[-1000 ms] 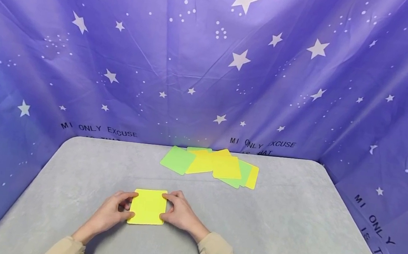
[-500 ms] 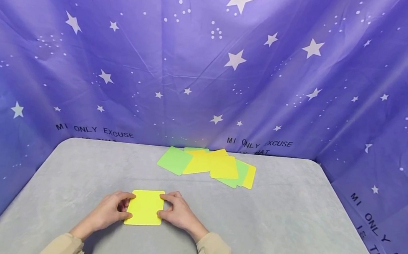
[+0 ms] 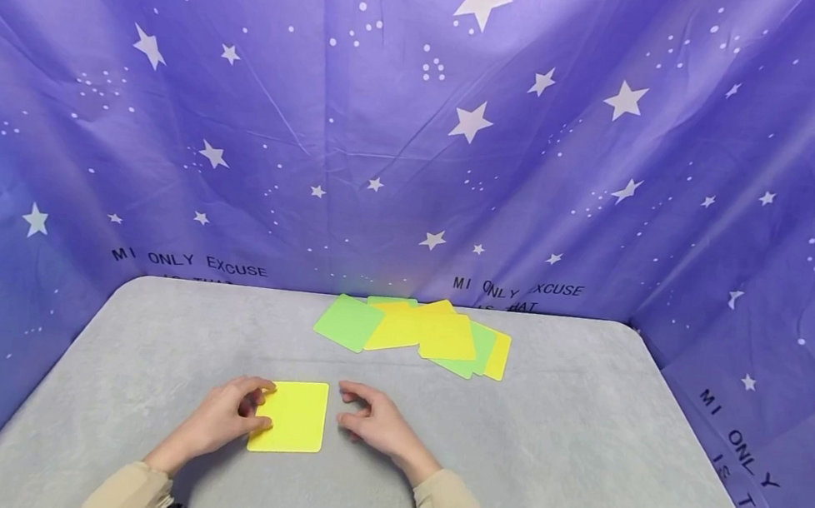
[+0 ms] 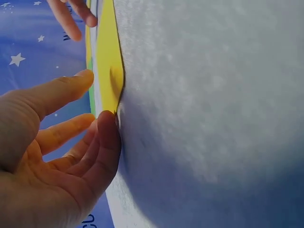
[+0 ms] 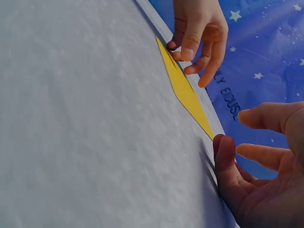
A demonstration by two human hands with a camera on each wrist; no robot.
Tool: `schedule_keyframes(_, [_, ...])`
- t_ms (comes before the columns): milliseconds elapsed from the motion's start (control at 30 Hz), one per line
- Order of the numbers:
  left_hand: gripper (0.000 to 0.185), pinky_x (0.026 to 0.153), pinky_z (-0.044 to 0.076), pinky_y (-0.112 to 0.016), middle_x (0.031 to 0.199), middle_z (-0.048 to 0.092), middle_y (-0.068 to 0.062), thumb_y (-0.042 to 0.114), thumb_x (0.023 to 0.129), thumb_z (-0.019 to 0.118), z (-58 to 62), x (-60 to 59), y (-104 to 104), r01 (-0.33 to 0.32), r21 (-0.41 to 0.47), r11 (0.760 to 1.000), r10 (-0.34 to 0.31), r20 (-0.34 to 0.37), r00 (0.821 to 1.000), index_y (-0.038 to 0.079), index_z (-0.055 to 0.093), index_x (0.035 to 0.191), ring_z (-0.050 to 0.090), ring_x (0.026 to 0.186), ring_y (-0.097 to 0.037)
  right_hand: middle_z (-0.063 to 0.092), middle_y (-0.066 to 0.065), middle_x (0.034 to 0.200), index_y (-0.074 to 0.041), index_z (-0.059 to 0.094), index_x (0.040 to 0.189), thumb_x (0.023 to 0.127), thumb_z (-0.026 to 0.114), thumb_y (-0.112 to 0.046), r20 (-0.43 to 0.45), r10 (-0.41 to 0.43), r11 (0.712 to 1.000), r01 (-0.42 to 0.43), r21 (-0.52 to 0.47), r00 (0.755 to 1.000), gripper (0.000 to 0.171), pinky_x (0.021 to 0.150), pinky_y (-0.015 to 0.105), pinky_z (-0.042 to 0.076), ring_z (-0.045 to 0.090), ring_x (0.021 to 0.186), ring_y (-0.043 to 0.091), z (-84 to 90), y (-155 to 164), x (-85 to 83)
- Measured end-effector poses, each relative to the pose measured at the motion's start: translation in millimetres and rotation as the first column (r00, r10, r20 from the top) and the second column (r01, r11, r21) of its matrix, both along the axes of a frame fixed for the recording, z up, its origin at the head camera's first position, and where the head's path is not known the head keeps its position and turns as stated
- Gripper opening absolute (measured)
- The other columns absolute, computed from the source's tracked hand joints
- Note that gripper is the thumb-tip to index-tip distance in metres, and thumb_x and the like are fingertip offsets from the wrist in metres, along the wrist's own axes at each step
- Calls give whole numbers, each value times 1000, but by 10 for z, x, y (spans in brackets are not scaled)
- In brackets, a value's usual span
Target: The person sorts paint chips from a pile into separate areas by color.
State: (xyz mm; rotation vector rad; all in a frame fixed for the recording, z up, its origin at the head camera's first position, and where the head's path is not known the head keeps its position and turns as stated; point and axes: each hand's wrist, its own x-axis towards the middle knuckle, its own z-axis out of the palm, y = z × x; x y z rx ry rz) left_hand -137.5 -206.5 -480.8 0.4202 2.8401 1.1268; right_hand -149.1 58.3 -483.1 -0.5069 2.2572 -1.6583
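Observation:
A yellow card [image 3: 291,417] lies flat on the grey table [image 3: 551,446] in front of me. My left hand [image 3: 262,407] is at the card's left edge, with its thumb touching the edge and the other fingers relaxed. In the left wrist view the thumb [image 4: 108,124] meets a corner of the yellow card [image 4: 108,61]. My right hand [image 3: 353,411] hovers just right of the card, loosely curled and holding nothing. In the right wrist view the right hand [image 5: 232,128] is spread near a corner of the card [image 5: 185,92], and the left hand [image 5: 192,52] is at the far end.
A fanned pile of green and yellow cards [image 3: 413,334] lies at the table's far edge. Purple star-print cloth [image 3: 422,122] hangs behind the table and on both sides. The table's rounded corners show at the back left and back right.
My right hand has let go of the card's right edge and drawn a little to the right. The left hand and the card stay put.

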Motion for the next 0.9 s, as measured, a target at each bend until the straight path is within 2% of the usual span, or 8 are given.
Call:
schedule_keyframes(167, [44,59,43,-25,87,58,-2,7,74,82,10,-42,68,-7,49,999,8,-20,1000,-2,64,113,51,68,-9,55,30,114,14,49,130,87,60,4,13,-15,999,16,-46,1000,46,62,43,55,61,74,37,161,115,-1])
schedule_keyframes(233, [44,58,44,-24,87,59,-3,7,74,82,8,-60,103,4,76,997,-2,-33,999,-2,64,113,52,67,-8,55,31,113,15,48,130,87,59,5,18,-22,998,23,-65,1000,46,64,48,54,61,77,40,169,175,-26])
schedule_keyframes(467, [42,56,47,-24,90,60,-6,4,76,79,-16,-142,283,55,190,980,-54,-9,999,-4,62,114,54,68,-10,60,24,110,10,50,132,88,60,-2,52,-88,993,92,-78,995,47,63,35,54,63,79,25,12,413,-177])
schedule_keyframes(633, [41,58,48,-24,89,60,-8,2,76,79,-30,-186,433,103,210,972,-97,-38,995,-6,62,113,54,68,-11,60,23,109,10,50,131,89,59,-4,68,-127,987,133,-89,990,45,63,34,53,63,77,23,-2,555,-248])
schedule_keyframes(700, [41,57,49,-24,89,60,-9,1,76,78,-41,-204,501,121,225,967,-115,-43,992,-6,62,112,54,68,-11,59,25,110,11,50,130,89,59,-3,73,-152,984,158,-85,986,44,65,37,54,63,78,25,56,601,-241])
schedule_keyframes(900, [40,55,49,-23,93,60,-12,1,78,77,-31,-260,772,130,274,953,-131,-17,991,-7,61,114,55,70,-14,57,25,109,12,49,130,91,58,0,75,-224,971,229,-68,972,42,66,39,54,63,80,30,87,771,-298])
